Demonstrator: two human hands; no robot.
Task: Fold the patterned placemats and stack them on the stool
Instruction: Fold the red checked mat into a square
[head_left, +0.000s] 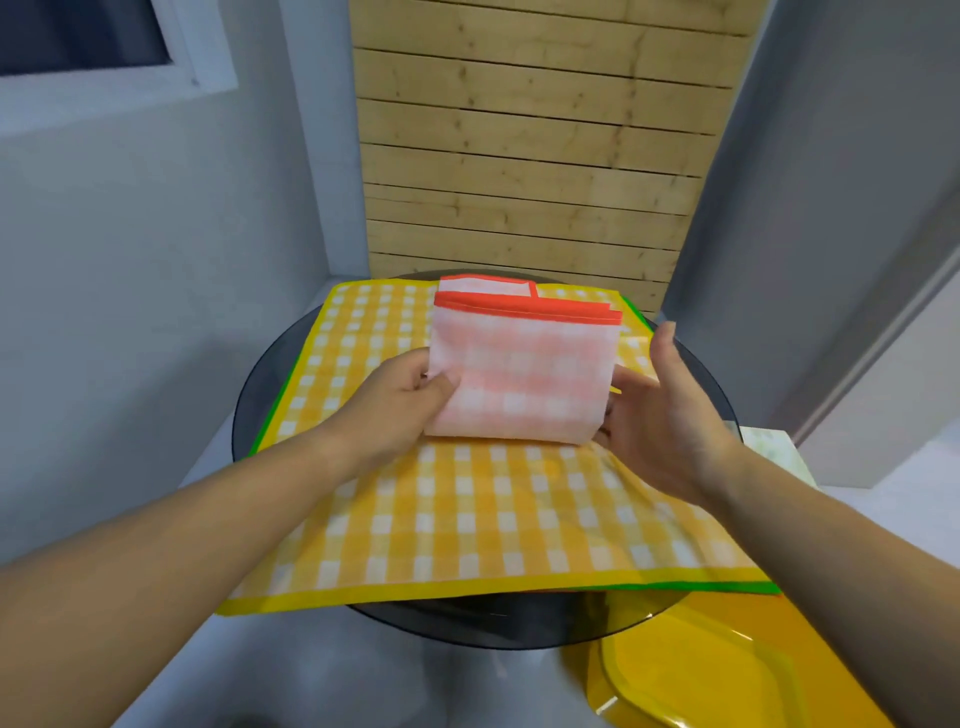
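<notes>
Hands (524, 410) flanking folded pink placemat (519, 374)

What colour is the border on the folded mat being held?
Orange-red, along the top edge of the pink checked mat; clearest in the head view.

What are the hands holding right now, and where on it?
The folded pink placemat. The left hand pinches its left edge, thumb on top; the right hand supports its right edge, fingers open, above the yellow placemat.

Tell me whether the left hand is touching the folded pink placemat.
Touching. The head view shows the left hand pinching the left edge of the folded pink placemat, thumb on its front face.
</notes>
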